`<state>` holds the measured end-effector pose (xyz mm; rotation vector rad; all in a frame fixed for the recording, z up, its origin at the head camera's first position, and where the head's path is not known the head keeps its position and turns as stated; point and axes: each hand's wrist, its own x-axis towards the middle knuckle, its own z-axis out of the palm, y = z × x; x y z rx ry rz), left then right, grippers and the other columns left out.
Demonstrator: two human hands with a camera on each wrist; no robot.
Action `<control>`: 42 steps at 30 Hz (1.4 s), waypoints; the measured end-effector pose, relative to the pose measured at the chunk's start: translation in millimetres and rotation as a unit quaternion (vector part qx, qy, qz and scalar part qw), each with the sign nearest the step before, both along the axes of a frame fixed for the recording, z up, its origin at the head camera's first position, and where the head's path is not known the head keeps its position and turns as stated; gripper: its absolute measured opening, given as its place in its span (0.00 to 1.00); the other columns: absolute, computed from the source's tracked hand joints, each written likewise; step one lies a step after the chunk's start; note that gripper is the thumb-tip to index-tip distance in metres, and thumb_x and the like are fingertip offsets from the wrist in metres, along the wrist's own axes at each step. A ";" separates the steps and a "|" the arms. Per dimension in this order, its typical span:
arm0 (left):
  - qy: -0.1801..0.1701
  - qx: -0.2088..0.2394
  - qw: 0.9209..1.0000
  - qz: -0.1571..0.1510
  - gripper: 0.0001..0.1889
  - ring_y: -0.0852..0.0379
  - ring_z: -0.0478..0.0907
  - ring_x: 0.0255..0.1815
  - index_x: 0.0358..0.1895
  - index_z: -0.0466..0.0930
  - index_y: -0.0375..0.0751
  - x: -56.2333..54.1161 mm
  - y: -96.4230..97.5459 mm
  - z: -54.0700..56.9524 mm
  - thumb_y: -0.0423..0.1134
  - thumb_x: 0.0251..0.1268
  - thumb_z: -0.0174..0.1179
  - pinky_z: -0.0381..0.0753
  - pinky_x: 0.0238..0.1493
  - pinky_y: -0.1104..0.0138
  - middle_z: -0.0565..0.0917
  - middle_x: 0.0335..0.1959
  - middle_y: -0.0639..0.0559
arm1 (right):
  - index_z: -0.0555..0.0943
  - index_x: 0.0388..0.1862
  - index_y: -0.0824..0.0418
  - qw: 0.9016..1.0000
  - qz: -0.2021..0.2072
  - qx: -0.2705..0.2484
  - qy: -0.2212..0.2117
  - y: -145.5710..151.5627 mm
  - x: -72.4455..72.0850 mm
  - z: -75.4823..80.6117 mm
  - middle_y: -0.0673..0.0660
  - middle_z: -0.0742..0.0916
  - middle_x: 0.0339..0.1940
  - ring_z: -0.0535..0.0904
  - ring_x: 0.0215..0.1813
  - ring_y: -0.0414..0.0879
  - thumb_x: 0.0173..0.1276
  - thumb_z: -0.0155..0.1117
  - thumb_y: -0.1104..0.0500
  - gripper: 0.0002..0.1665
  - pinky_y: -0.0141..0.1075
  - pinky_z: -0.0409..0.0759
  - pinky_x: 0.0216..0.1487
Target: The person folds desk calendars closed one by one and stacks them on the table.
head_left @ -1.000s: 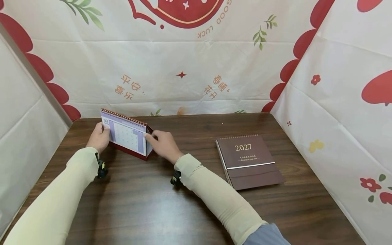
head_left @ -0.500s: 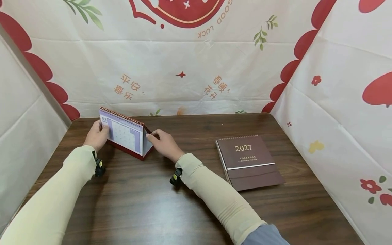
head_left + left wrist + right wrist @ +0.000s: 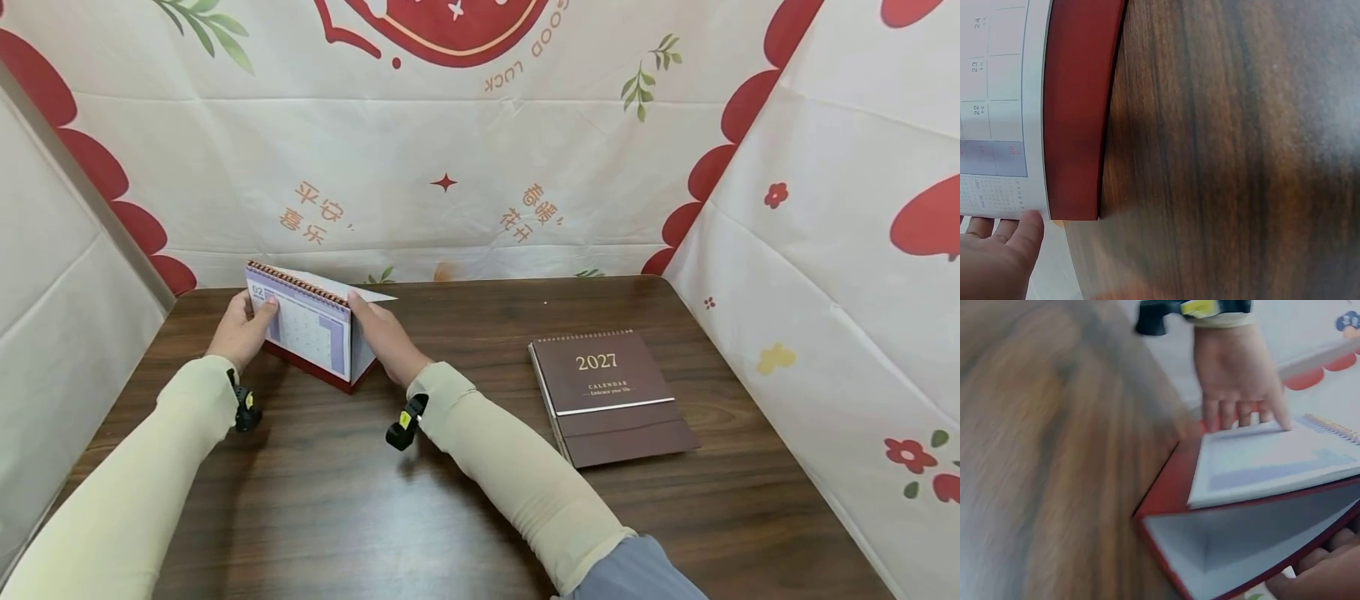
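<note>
A desk calendar (image 3: 303,333) stands tent-like on the table's left side, its purple-and-white "02" page facing me above a red base (image 3: 1075,112). My left hand (image 3: 238,333) grips its left end, with the thumb on the front page and the other fingers behind the edge. At the right end, my right hand (image 3: 390,337) has its thumb by the coil's end. Its other fingers are curled against the back panel in the right wrist view, partly cut off by the frame. Behind the coil, a white page (image 3: 333,285) sticks out past the right hand.
A closed brown calendar (image 3: 611,396) marked 2027 lies on the right side of the dark wooden table (image 3: 360,500). Printed white cloth (image 3: 450,225) hangs behind the table and along both sides. Each wrist wears a black strap with a small device.
My right hand has moved from the calendar's right edge up to its coil. A white page has come into view behind it. The left thumb has slid rightward on the front page.
</note>
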<state>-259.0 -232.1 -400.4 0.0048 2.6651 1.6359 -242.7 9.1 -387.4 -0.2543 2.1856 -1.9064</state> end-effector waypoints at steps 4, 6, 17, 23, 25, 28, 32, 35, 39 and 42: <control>-0.001 0.002 1.000 0.002 0.41 0.35 0.57 0.70 0.78 0.40 0.32 -0.2 0.8 -1.0 0.59 0.78 0.38 0.56 0.69 0.41 0.59 0.70 0.28 | 0.79 0.64 0.55 0.999 -0.009 -0.010 -0.046 -8.0 -2.1 8.4 0.49 0.86 0.51 0.81 0.50 0.41 0.71 0.47 0.27 0.41 0.40 0.72 0.59; -0.004 0.002 1.000 0.005 0.41 0.34 0.57 0.70 0.78 0.39 0.32 -0.3 1.4 -1.6 0.60 0.78 0.38 0.55 0.69 0.41 0.59 0.71 0.28 | 0.82 0.60 0.54 0.998 -0.012 -0.006 -0.062 -11.4 -2.7 11.5 0.48 0.87 0.46 0.82 0.45 0.41 0.70 0.50 0.27 0.38 0.40 0.75 0.55; -0.018 0.012 1.000 0.011 0.43 0.34 0.56 0.72 0.79 0.37 0.37 -3.0 3.8 -5.4 0.62 0.76 0.40 0.53 0.70 0.40 0.57 0.74 0.30 | 0.81 0.61 0.50 0.998 -0.027 -0.049 -0.035 -19.0 1.0 20.8 0.49 0.88 0.48 0.84 0.46 0.41 0.76 0.55 0.45 0.21 0.39 0.80 0.50; -0.014 0.003 1.000 0.019 0.44 0.34 0.56 0.72 0.80 0.37 0.37 -1.6 4.8 -6.2 0.63 0.76 0.39 0.54 0.69 0.40 0.57 0.74 0.30 | 0.83 0.58 0.52 1.000 -0.025 -0.007 0.011 -17.8 1.2 23.1 0.49 0.89 0.45 0.85 0.43 0.39 0.77 0.55 0.47 0.19 0.35 0.81 0.45; -0.015 0.002 1.000 0.020 0.44 0.34 0.56 0.72 0.80 0.37 0.38 -0.6 5.2 -6.0 0.64 0.75 0.39 0.54 0.69 0.40 0.57 0.74 0.30 | 0.84 0.58 0.51 0.999 -0.026 0.028 0.036 -17.0 0.1 23.2 0.48 0.89 0.44 0.85 0.41 0.37 0.77 0.54 0.46 0.20 0.34 0.81 0.41; -0.016 -0.003 1.000 0.025 0.45 0.34 0.57 0.71 0.80 0.37 0.38 1.0 5.6 -5.5 0.65 0.74 0.39 0.55 0.69 0.39 0.57 0.73 0.30 | 0.83 0.58 0.52 0.991 -0.020 0.089 0.097 -15.0 -1.3 24.3 0.47 0.89 0.42 0.84 0.37 0.36 0.78 0.52 0.46 0.20 0.32 0.81 0.37; -0.012 -0.021 0.999 0.033 0.45 0.33 0.59 0.69 0.80 0.37 0.37 2.9 4.5 -5.5 0.66 0.74 0.38 0.57 0.67 0.39 0.58 0.72 0.29 | 0.80 0.64 0.51 0.970 0.002 0.159 0.182 -11.7 -2.6 25.5 0.48 0.86 0.33 0.78 0.28 0.36 0.80 0.50 0.49 0.21 0.29 0.76 0.34; -0.005 -0.028 0.999 0.032 0.45 0.32 0.59 0.69 0.79 0.38 0.36 3.1 3.2 -5.7 0.66 0.74 0.37 0.58 0.67 0.38 0.58 0.72 0.27 | 0.75 0.70 0.50 0.960 0.020 0.183 0.212 -9.7 -3.0 26.1 0.51 0.78 0.20 0.67 0.18 0.39 0.81 0.48 0.49 0.23 0.31 0.71 0.27; 0.001 -0.028 0.999 0.031 0.45 0.31 0.58 0.70 0.79 0.40 0.34 2.7 2.3 -3.1 0.65 0.75 0.39 0.58 0.67 0.39 0.57 0.73 0.27 | 0.73 0.72 0.46 0.948 0.040 0.214 0.234 -7.0 -4.9 27.5 0.50 0.70 0.12 0.55 0.11 0.40 0.82 0.46 0.50 0.23 0.33 0.64 0.18; 0.013 -0.018 0.999 0.047 0.43 0.31 0.58 0.71 0.79 0.41 0.34 2.6 1.7 3.3 0.60 0.76 0.43 0.60 0.67 0.39 0.57 0.74 0.28 | 0.73 0.71 0.45 0.936 0.049 0.238 0.254 -4.7 -7.6 29.2 0.48 0.69 0.11 0.55 0.12 0.39 0.81 0.47 0.50 0.23 0.31 0.63 0.18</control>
